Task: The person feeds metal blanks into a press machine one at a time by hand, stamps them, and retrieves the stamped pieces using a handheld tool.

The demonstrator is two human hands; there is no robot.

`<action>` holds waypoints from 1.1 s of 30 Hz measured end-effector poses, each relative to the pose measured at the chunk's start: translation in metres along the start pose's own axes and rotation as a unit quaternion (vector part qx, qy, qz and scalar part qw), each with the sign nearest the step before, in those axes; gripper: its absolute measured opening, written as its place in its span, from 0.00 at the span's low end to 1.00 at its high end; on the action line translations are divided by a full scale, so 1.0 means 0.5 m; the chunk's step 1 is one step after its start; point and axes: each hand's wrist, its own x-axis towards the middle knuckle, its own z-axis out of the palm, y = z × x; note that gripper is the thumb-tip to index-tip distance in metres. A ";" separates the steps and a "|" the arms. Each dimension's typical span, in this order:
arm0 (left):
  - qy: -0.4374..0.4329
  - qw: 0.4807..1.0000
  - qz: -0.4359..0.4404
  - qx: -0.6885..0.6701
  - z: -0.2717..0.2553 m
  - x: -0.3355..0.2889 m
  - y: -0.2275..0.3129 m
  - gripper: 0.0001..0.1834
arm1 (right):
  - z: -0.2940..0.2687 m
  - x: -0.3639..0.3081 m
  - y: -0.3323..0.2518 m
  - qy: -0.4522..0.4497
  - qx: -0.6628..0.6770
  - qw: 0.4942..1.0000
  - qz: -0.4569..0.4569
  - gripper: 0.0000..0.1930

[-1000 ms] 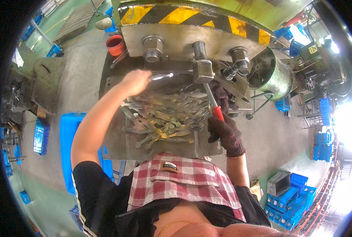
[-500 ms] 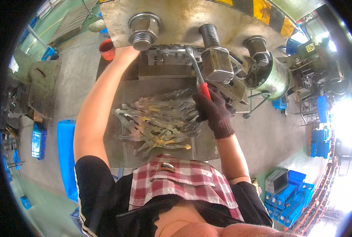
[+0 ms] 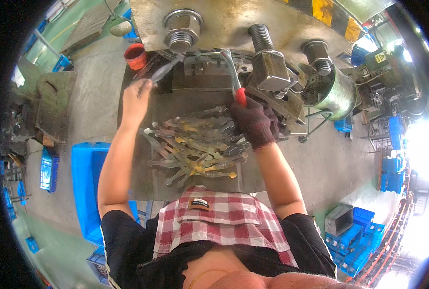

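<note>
My bare left hand (image 3: 136, 100) is closed on one end of a slim grey metal piece (image 3: 166, 70), waisted and knobbed at its tip, held beside the press die (image 3: 202, 72). In a dark knitted glove, my right hand (image 3: 254, 120) grips a long metal tool with a red handle (image 3: 241, 96). It looks like pliers, but its jaws are too blurred to make out. The tool's far end reaches into the die area under the press ram (image 3: 233, 24). Below both hands, a heap of similar flat metal pieces (image 3: 195, 149) lies on the worktable (image 3: 142, 185).
Large bolts with nuts (image 3: 181, 31) jut from the ram above my hands. A red cup (image 3: 136, 57) stands left of the die. By my left arm is a blue bin (image 3: 82, 192); a green motor housing (image 3: 337, 96) stands right. Blue crates (image 3: 354, 241) are stacked at lower right.
My left hand has come back from under the ram toward me, now showing the metal piece in it. My right hand and the red-handled tool have shifted slightly left.
</note>
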 end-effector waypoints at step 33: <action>-0.254 0.925 0.121 0.254 0.080 0.015 -0.029 0.13 | -0.035 -0.116 0.162 -0.135 0.240 0.960 0.038 0.19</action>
